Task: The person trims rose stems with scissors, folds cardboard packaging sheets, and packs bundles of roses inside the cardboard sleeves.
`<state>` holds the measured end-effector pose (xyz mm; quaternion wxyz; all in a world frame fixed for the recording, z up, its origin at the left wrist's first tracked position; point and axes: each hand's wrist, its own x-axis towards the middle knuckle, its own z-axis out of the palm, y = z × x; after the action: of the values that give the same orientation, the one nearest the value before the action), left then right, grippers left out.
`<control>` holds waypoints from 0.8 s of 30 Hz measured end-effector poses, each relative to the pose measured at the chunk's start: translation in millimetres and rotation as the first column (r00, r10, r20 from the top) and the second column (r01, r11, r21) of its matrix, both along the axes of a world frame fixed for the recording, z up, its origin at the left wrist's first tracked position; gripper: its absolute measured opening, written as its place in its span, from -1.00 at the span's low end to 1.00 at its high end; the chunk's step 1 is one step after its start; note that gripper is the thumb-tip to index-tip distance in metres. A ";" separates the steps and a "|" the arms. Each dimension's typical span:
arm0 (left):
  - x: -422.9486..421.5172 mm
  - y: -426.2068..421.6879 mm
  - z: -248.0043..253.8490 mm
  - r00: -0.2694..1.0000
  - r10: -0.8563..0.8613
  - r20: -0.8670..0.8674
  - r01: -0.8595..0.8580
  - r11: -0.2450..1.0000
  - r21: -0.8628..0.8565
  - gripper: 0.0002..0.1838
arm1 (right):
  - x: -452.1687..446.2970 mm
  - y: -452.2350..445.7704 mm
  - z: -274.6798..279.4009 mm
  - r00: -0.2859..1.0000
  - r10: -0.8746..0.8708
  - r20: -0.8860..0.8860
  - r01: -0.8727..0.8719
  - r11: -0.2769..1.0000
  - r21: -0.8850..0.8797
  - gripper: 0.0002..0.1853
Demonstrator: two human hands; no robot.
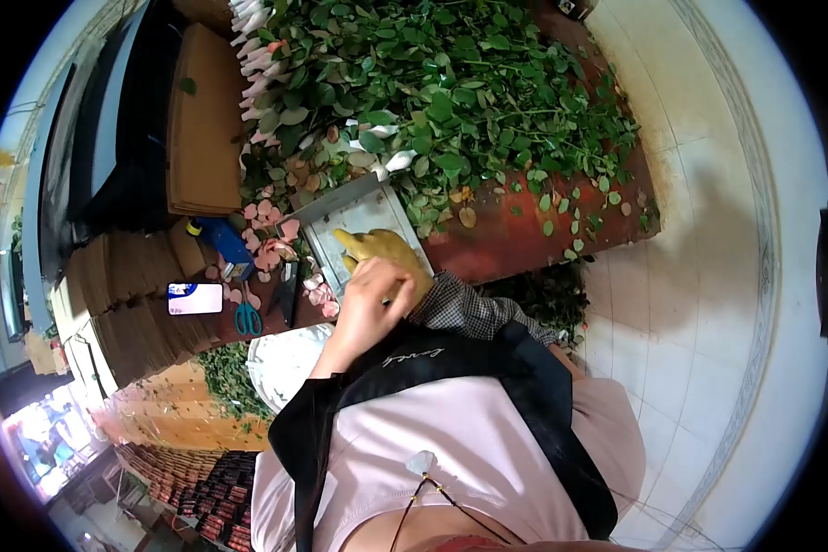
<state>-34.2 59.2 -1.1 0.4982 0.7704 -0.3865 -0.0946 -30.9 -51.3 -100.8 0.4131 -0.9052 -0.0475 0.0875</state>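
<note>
My left hand (373,299) is bare, its fingers curled and closed on the cuff of a yellow glove (391,248). Inside that glove is my right hand (382,253), its fingers stretched out to the left over a metal tray (377,210). A checkered sleeve (465,311) covers my right forearm up to the glove. Part of the glove is hidden behind my left hand. Beyond the tray lie rose stems with green leaves (451,101), and several of their heads (258,74) are wrapped in white sleeves.
Left of the tray are a black stapler (291,293), scissors with teal handles (247,317), a phone (194,298), a blue box (223,241) and pink petals (265,216). Stacked cardboard (138,308) stands farther left. The red table edge (524,262) runs to the right.
</note>
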 end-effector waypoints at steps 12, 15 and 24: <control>16.8 2.4 3.0 0.386 -0.579 -0.718 -0.464 0.551 -0.694 -0.45 | -16.9 -60.3 40.7 0.997 0.005 -0.079 0.025 0.928 0.371 -0.51; 15.3 -1.0 5.2 0.405 -0.638 -0.655 -0.414 0.510 -0.754 -0.43 | -24.9 -94.7 54.3 0.993 -0.072 -0.097 0.105 0.911 0.399 -0.52; 13.2 -9.0 34.5 0.420 -0.707 -0.569 -0.300 0.483 -0.822 -0.19 | -24.1 -107.8 80.4 0.991 -0.096 0.089 0.066 0.954 0.292 -0.53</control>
<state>-21.0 50.2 33.4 0.9035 0.1818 -0.1681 -0.3498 -55.0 -159.2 -20.4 0.5409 -0.8398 -0.0435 0.0164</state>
